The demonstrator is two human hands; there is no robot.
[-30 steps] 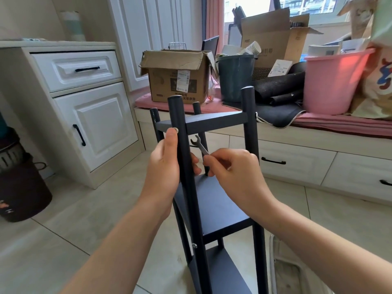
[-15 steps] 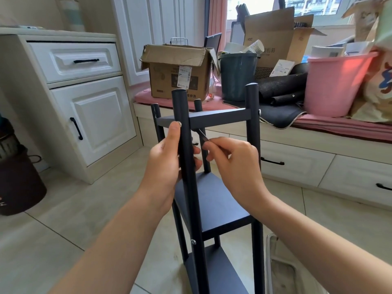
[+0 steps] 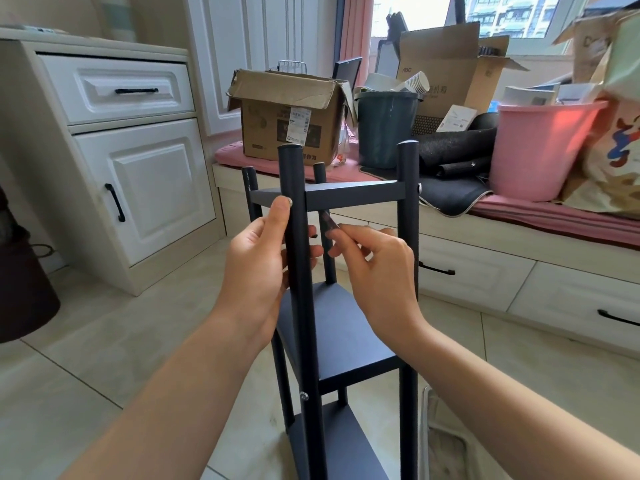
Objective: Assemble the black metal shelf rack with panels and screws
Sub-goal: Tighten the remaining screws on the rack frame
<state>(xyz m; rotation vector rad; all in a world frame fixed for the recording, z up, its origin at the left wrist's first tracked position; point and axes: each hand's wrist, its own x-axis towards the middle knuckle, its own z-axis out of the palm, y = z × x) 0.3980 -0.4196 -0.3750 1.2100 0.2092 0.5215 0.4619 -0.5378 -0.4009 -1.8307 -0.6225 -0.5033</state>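
The black metal shelf rack (image 3: 346,327) stands upright on the tiled floor in front of me, with three panels between four round posts. My left hand (image 3: 258,261) is wrapped around the near left post (image 3: 294,188) just under the top panel (image 3: 353,197). My right hand (image 3: 375,261) pinches a small flat wrench (image 3: 329,221), whose tip reaches up under the top panel beside that post. A silver screw head (image 3: 304,396) shows low on the near left post.
A window bench with a pink cushion (image 3: 540,216) runs behind the rack, carrying cardboard boxes (image 3: 291,112), a dark bin (image 3: 386,128) and a pink bucket (image 3: 540,147). A white cabinet (image 3: 114,161) stands at left, a dark basket (image 3: 24,289) beside it. A plastic bag (image 3: 440,441) lies at lower right.
My right hand has raised the wrench from open view up against the underside of the top panel, where its head is now hidden. My left hand has kept its grip on the post.
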